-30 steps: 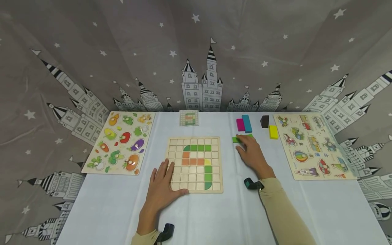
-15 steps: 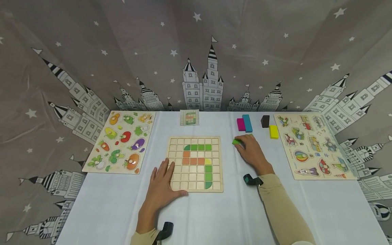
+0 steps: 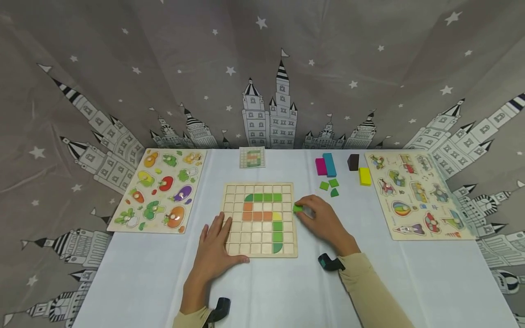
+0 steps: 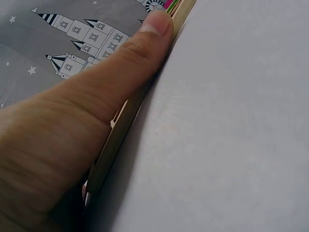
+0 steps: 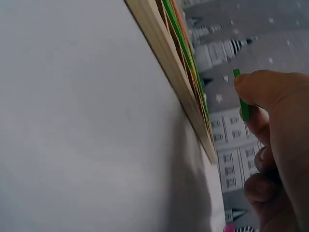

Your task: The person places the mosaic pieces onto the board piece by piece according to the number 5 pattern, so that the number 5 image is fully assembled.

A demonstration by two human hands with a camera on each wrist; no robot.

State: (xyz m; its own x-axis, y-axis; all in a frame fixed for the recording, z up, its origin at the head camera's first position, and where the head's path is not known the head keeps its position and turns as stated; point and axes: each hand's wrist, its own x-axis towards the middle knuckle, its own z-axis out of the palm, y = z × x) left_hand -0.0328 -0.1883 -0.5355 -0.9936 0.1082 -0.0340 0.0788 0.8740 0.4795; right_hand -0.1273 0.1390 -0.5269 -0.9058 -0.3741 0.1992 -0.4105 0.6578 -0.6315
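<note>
A wooden grid board [image 3: 239, 232] lies mid-table, with green, orange and yellow tiles set in some of its squares. My left hand [image 3: 213, 250] rests with spread fingers on the board's lower left corner; in the left wrist view the thumb [image 4: 140, 43] lies along the board's near edge. Between thumb and fingers my right hand [image 3: 326, 223] pinches a green tile [image 5: 243, 96], held by the board's right edge. Three loose green tiles, one of them a rounded tile [image 3: 334, 192], lie on the cloth behind the right hand.
Behind the board lies a small pattern card [image 3: 252, 157]. Magenta [image 3: 321, 166], blue [image 3: 329, 165], black [image 3: 353, 162] and yellow blocks [image 3: 364, 176] stand at the back right. A vegetable puzzle [image 3: 160, 191] lies left, a toy-picture puzzle [image 3: 418, 196] right.
My right hand has picked up a green tile from the loose group and moved left and nearer, to the board's right edge. The left hand has stayed on the board.
</note>
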